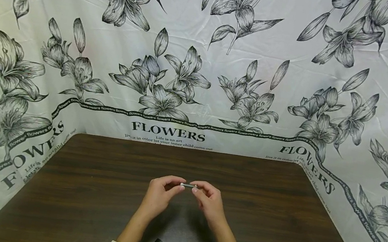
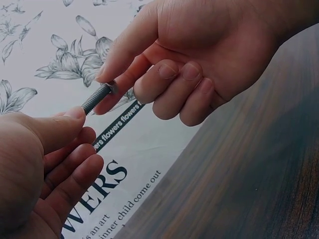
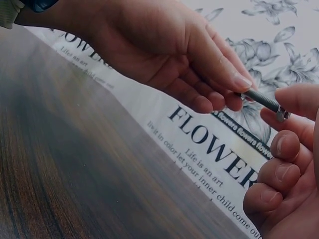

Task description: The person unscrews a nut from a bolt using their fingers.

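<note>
Bolt (image 2: 97, 98), left hand (image 1: 159, 194), right hand (image 1: 211, 203), each grip pinching one end, cloth (image 1: 215, 61) reading "FLOWERS", "Life is an art"

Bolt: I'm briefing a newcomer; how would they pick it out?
Start at the dark wooden table. Above it, find the left hand and right hand. The bolt bridges them, pinched at both ends: the only grey, threaded piece there.

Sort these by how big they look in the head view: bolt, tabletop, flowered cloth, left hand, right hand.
Largest to smallest:
1. Flowered cloth
2. Tabletop
3. Left hand and right hand: too alike to rank
4. Bolt
</note>
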Demonstrator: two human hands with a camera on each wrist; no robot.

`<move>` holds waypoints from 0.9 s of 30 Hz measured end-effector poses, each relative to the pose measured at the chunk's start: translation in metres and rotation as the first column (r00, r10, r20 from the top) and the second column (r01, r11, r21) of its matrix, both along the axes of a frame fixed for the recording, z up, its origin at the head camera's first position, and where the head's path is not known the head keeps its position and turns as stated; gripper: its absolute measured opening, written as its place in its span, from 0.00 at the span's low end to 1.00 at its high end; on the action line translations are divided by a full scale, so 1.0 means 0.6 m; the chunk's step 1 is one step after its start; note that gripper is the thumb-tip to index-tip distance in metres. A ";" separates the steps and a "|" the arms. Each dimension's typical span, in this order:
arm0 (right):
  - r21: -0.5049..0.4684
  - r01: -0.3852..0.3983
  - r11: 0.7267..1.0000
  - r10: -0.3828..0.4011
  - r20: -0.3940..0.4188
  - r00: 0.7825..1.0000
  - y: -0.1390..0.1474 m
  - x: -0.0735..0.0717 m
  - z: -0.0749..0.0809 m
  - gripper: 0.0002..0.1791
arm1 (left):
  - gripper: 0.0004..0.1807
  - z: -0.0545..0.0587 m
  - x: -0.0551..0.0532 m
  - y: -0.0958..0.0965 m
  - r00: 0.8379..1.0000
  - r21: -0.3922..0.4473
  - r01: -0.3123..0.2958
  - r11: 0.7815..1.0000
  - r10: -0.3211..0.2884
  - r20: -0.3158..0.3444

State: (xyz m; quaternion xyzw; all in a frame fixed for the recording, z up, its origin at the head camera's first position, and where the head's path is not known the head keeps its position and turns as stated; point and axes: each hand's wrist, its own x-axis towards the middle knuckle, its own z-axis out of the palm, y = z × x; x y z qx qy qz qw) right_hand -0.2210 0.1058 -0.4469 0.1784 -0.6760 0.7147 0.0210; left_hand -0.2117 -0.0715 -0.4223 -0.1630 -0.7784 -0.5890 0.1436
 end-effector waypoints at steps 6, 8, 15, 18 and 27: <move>-0.016 -0.008 1.000 0.008 -0.019 1.000 0.004 -0.020 -0.034 0.11 | 0.07 0.001 0.001 0.001 1.000 -0.001 -0.004 1.000 0.004 -0.002; -0.017 -0.005 1.000 0.005 -0.032 0.999 0.003 -0.022 -0.038 0.11 | 0.07 0.001 0.001 0.002 1.000 -0.001 -0.006 1.000 0.006 -0.003; -0.026 0.003 1.000 -0.005 -0.082 0.997 0.002 -0.024 -0.042 0.11 | 0.07 -0.001 0.000 0.001 1.000 -0.005 -0.011 1.000 0.011 0.005; -0.026 0.002 1.000 -0.004 -0.092 0.996 0.002 -0.024 -0.043 0.11 | 0.07 -0.023 -0.015 -0.001 1.000 -0.001 -0.018 1.000 0.018 0.005; -0.025 -0.003 1.000 0.000 -0.115 0.993 0.002 -0.024 -0.043 0.11 | 0.08 -0.060 -0.038 -0.009 1.000 0.010 0.002 1.000 -0.002 -0.014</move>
